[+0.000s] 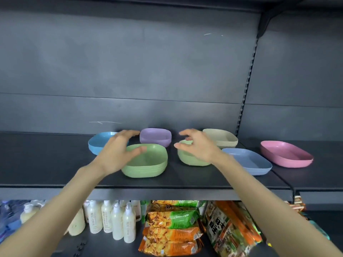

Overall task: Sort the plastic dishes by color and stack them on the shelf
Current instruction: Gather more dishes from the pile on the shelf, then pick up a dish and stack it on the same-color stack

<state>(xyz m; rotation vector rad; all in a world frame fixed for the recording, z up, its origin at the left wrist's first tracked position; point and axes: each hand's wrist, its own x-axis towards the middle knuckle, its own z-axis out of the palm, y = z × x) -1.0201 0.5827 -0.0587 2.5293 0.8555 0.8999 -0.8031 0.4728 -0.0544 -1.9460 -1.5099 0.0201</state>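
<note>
Left hand [117,154] spread at stacked green dishes [148,164], rounded-square plastic

We note a dark shelf [55,164] across mid-frame. On it, left to right: light blue dish [96,143], purple stack [156,138] behind green stack [148,164], single green dish [187,158], beige stack [222,140] at rear, grey-blue dish [248,160], pink dish [285,154].

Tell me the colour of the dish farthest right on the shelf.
The farthest-right dish is pink, shown plainly in the head view.
</note>
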